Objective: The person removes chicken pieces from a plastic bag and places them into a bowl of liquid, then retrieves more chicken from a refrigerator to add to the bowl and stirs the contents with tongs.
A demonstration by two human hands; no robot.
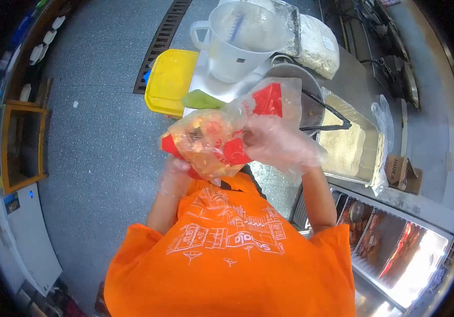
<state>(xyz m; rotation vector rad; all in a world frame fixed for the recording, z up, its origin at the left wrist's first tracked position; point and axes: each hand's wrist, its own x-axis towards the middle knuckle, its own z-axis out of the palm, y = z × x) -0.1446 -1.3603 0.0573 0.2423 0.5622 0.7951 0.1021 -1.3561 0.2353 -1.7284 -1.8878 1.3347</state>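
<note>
A clear plastic bag (206,138) with red print hangs between my hands at chest height, with something orange and yellow inside it. My left hand (177,171), in a clear glove, grips the bag's lower left side. My right hand (280,141), also in a clear glove, has its fingers closed on the bag's right part. The bag's loose end with a red patch spreads above my right hand. Just behind the bag lies a green item (201,99) that I cannot make out.
Ahead stand a measuring jug (245,45), a yellow lid or tray (170,82) and a metal bowl (311,100) with black tongs. A flour-like powder fills a tub (343,140) to the right. Nearer me is a lit food case (390,243).
</note>
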